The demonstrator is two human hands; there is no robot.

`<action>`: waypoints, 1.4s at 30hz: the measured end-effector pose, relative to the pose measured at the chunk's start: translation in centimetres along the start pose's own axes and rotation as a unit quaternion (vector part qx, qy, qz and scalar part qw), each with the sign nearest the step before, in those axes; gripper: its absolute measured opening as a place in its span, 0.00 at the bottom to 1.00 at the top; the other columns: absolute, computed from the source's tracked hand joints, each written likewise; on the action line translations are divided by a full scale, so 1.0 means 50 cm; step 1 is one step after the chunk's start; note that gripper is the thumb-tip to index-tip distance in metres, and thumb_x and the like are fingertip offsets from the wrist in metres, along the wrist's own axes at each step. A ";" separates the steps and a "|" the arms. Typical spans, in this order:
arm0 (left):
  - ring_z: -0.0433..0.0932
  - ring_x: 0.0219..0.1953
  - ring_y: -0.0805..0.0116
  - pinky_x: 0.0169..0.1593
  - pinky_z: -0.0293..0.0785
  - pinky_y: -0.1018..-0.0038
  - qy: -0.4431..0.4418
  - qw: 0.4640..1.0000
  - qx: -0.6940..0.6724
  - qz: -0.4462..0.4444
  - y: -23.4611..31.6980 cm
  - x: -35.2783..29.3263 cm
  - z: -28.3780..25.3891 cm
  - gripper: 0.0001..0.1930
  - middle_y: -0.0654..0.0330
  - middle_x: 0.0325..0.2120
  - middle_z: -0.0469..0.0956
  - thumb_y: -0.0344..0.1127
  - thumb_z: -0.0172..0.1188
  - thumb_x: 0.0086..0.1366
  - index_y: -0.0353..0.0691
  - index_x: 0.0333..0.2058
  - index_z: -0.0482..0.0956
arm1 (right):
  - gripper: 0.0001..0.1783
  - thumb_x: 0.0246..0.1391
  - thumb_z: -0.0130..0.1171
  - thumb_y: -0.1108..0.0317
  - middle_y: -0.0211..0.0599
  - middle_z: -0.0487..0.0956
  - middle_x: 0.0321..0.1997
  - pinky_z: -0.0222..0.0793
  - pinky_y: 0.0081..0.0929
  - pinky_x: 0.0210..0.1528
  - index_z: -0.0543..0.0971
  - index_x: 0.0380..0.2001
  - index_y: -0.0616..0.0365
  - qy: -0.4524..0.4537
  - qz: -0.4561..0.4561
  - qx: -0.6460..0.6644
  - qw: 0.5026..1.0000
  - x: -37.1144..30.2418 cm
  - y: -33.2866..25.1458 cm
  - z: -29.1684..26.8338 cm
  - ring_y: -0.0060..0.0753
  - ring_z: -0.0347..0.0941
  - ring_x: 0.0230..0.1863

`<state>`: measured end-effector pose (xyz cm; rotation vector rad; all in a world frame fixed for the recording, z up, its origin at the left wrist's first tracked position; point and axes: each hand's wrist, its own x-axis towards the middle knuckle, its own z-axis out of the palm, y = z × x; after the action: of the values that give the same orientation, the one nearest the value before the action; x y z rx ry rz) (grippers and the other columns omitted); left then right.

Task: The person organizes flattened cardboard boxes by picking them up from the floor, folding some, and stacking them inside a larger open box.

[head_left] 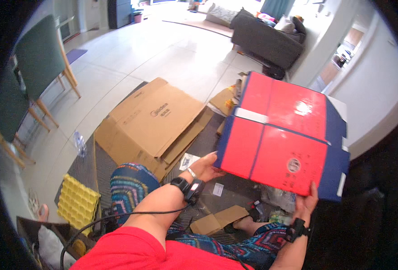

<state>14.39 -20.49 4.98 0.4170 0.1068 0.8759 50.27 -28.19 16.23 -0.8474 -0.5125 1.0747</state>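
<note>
A flattened red and dark blue cardboard box (pixel 280 153), glossy and creased into panels, is held up in front of me on the right. My left hand (pixel 204 167) grips its near left corner, fingers closed at the edge. At the near right edge my right hand (pixel 305 202) pinches it, thumb on top and the other fingers hidden beneath. Left of it lies a large flattened brown cardboard box (pixel 163 119) on a dark mat (pixel 208 198). Below the red panel, a small folded brown cardboard piece (pixel 219 219) rests by my foot.
Clear plastic wrapping (pixel 277 198) lies beneath the red box's near edge. A yellow egg tray (pixel 76 200) and a clear plastic bottle (pixel 79 144) are on the left. Green chairs (pixel 41 58) stand beyond; a dark sofa (pixel 266 38) is at the back. A black cable crosses my left arm.
</note>
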 end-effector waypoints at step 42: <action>0.53 0.55 0.46 0.51 0.61 0.58 0.268 0.959 0.089 -0.015 0.047 0.510 0.000 0.50 0.40 0.55 0.47 0.54 0.62 0.46 0.33 0.56 0.40 | 0.32 0.45 0.52 0.75 0.42 0.62 0.55 0.62 0.42 0.51 0.55 0.55 0.57 0.260 -0.218 0.013 0.941 -0.087 -0.153 -0.202 0.41 0.63 0.51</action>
<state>29.02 0.32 7.89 0.3354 0.6942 0.9343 60.06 -37.31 16.59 -0.9006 -0.2176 0.4211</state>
